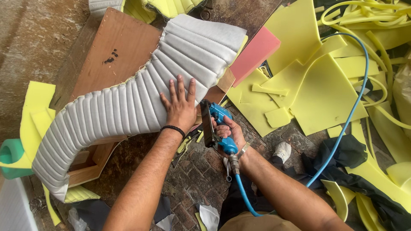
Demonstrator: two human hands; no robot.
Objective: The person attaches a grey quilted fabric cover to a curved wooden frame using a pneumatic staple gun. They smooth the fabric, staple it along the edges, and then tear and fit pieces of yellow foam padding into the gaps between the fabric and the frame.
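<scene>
**Stapling at the edge of a quilted panel**

Holding a blue pneumatic staple gun (218, 124) in my right hand (231, 134), grip wrapped tight round the handle, black nose touching the lower edge of the grey quilted padding (141, 98). A blue air hose (342, 128) runs from the butt of the gun down toward me, then loops away to the right and up over the foam.

My left hand (180, 107) lies just left of the gun, flat on the padding, fingers spread, grip wide and holding nothing, pressing down. Black band on that wrist.

The padding is ribbed, curved like an arch, draped over a brown wooden frame (115, 51) that sits on the brick floor (192, 179). One end hangs at lower left, the other widens at upper centre.

Beyond, to the right: yellow foam offcuts (317, 85) in sheets and strips, a pink foam slab (254, 53), dark cloth (346, 158). Far left, a green foam roll (10, 156).
</scene>
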